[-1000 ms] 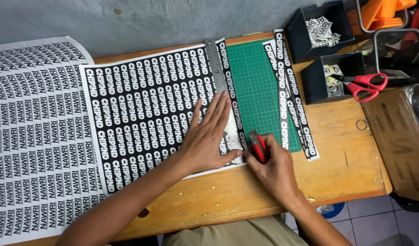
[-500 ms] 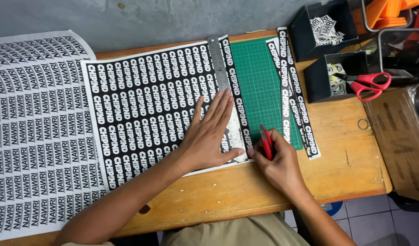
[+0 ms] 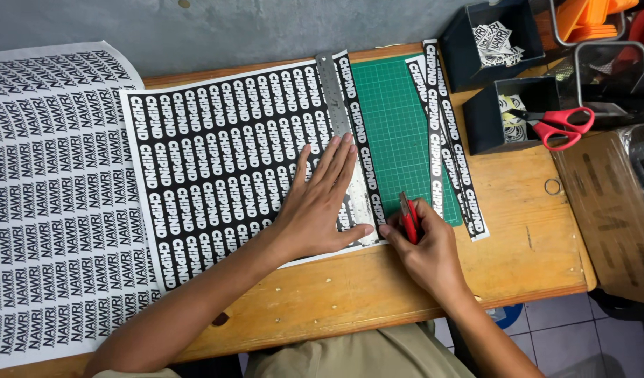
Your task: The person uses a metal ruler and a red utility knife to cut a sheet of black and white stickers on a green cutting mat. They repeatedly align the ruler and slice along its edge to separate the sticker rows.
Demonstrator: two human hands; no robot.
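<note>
Big black sheet (image 3: pixel 217 175) full of white labels, lying flat on the wooden tabletop (image 3: pixel 525 231), right edge over a green mat (image 3: pixel 399 126). Long metal ruler (image 3: pixel 346 147) on top, near that edge. Left hand (image 3: pixel 318 203) pressed flat on sheet and ruler, fingers spread wide. Right hand (image 3: pixel 427 245) low by the ruler's near end, fingers wrapped tight round a red knife (image 3: pixel 409 218).
</note>
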